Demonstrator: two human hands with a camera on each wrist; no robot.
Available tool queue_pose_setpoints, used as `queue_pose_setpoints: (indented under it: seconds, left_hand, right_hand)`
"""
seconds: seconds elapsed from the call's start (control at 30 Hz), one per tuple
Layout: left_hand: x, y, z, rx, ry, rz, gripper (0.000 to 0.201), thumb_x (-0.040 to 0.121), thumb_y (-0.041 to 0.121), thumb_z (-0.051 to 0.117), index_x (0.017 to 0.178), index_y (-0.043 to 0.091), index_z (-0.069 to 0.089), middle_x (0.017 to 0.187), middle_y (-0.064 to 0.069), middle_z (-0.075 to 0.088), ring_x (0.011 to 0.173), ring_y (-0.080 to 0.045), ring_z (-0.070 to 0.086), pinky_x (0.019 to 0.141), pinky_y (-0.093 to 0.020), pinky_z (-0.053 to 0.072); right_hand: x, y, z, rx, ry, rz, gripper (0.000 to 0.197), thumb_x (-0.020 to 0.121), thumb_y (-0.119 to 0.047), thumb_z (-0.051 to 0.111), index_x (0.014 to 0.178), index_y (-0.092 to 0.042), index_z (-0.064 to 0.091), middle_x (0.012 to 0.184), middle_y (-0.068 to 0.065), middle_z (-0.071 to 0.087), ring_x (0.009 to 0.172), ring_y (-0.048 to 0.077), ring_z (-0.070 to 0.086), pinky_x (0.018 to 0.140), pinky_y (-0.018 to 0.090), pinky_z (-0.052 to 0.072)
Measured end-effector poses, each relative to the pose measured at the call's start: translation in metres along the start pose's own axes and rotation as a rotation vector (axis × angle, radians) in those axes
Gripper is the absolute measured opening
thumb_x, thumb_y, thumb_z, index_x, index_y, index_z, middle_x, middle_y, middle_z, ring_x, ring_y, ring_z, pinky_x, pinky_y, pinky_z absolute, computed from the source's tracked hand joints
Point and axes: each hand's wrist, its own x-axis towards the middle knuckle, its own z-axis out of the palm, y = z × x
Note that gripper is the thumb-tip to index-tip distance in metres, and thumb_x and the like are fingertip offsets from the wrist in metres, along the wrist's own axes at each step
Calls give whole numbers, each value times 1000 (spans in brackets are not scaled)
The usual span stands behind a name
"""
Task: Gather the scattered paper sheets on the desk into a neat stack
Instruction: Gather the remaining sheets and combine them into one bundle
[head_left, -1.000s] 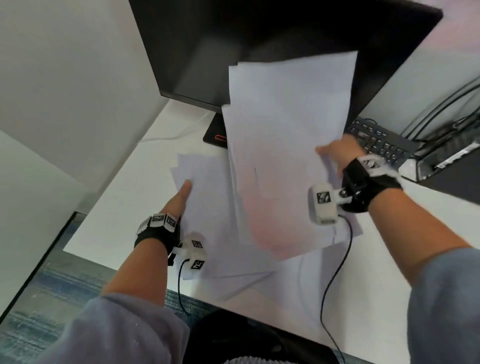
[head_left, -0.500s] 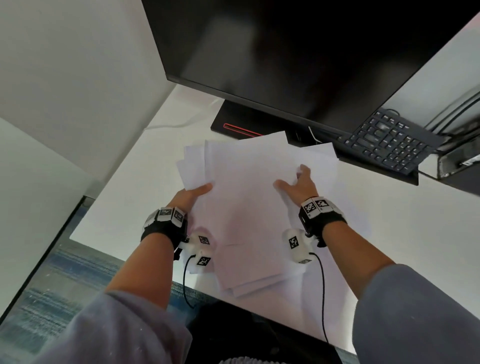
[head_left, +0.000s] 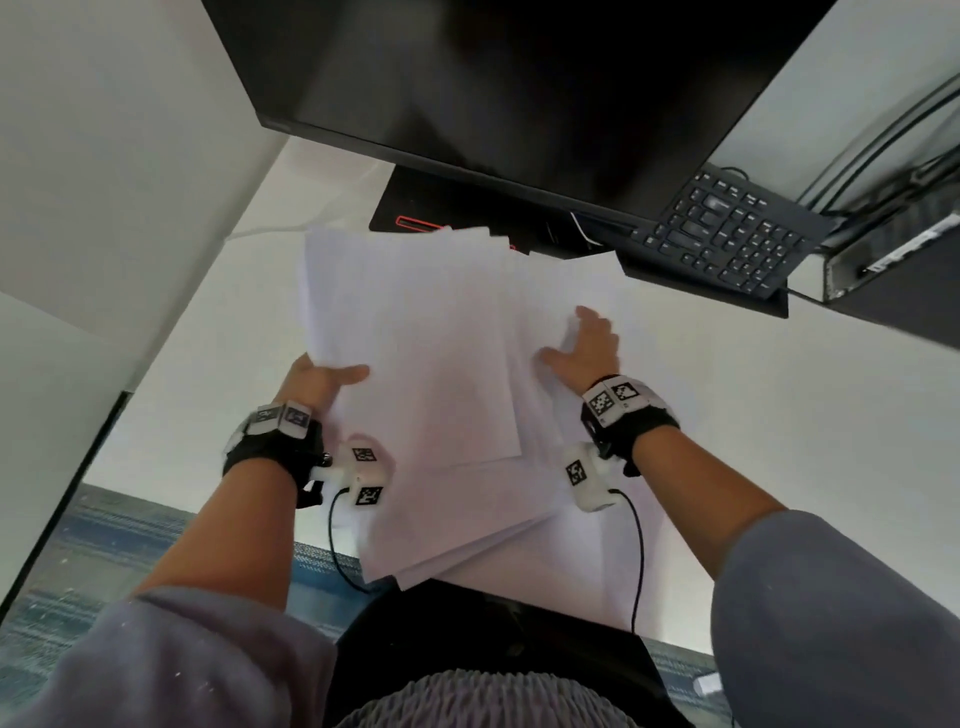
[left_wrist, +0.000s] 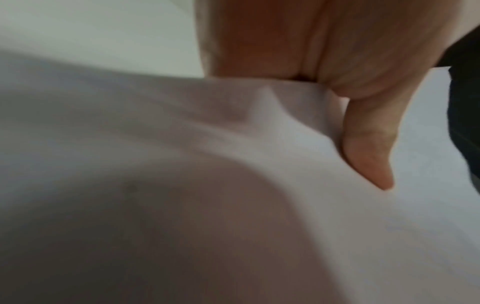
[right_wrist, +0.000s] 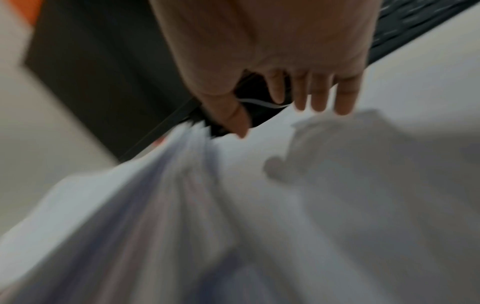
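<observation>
Since the earlier frame, both hands have been spread further apart along the paper sheets (head_left: 415, 374), and the sheets have been drawn nearer the monitor (head_left: 509, 93), their far edge now overlapping its black base (head_left: 415, 208).

The left hand (head_left: 311, 382) is partly hidden by the sheets: only the thumb, lying on top of their left edge, can be made out from the head view. In the left wrist view the thumb (left_wrist: 369, 144) is pressed on the paper while the fingers go under it, so the edge is pinched. The right hand (head_left: 587, 348) is laid flat on the right side of the sheets, fingers (right_wrist: 319, 96) straight and slightly apart; that view is badly blurred.

The sheets lie fanned and unaligned on the white desk (head_left: 779, 415), in front of the monitor, their near corner jutting past the desk's near edge. How many there are cannot be counted; several offset edges are seen. One keyboard (head_left: 727, 234) is seen, to the right of the monitor base and partly tucked under the screen. Two hands are seen, one wrist camera beside each.
</observation>
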Motion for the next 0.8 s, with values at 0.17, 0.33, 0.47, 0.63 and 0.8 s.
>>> queue_pose_setpoints:
  seconds: [0.17, 0.33, 0.47, 0.63, 0.8]
  left_hand:
    - [18, 0, -38, -6, 111, 24, 62, 61, 19, 82, 119, 10, 63, 109, -10, 69, 98, -31, 66, 93, -47, 49]
    - [14, 8, -36, 80, 162, -16, 54, 70, 5, 76, 122, 6, 60, 118, -9, 65, 108, -31, 61, 99, -40, 44]
    - [13, 13, -27, 150, 183, 14, 49, 77, 0, 71, 124, 3, 58, 120, -14, 63, 112, -33, 59, 95, -36, 45]
    - [13, 11, -28, 151, 186, 39, 52, 73, 4, 75, 123, 4, 59, 122, -17, 64, 112, -35, 60, 101, -47, 44]
    - [3, 7, -30, 51, 175, 82, 45, 76, 1, 72, 119, 8, 62, 108, -9, 65, 98, -26, 60, 94, -41, 46]
  right_hand:
    - [4, 44, -44, 29, -5, 479, 69, 93, -31, 47, 147, 0, 17, 151, 24, 22, 138, 37, 27, 116, 45, 24]
    - [46, 78, -31, 353, -84, 503, 77, 50, -21, 74, 122, -3, 55, 94, 16, 71, 84, 33, 69, 77, 51, 58]
    - [33, 57, -24, 330, -97, 456, 100, 37, -38, 81, 126, -2, 51, 104, 17, 67, 92, 36, 66, 87, 50, 53]
    - [-3, 19, -28, 229, -137, 404, 64, 83, -19, 69, 135, 5, 39, 132, 18, 52, 118, 35, 53, 96, 39, 46]
    - [3, 16, -42, 31, 21, 206, 30, 88, -9, 55, 115, 1, 61, 117, 20, 64, 108, 35, 60, 78, 30, 46]
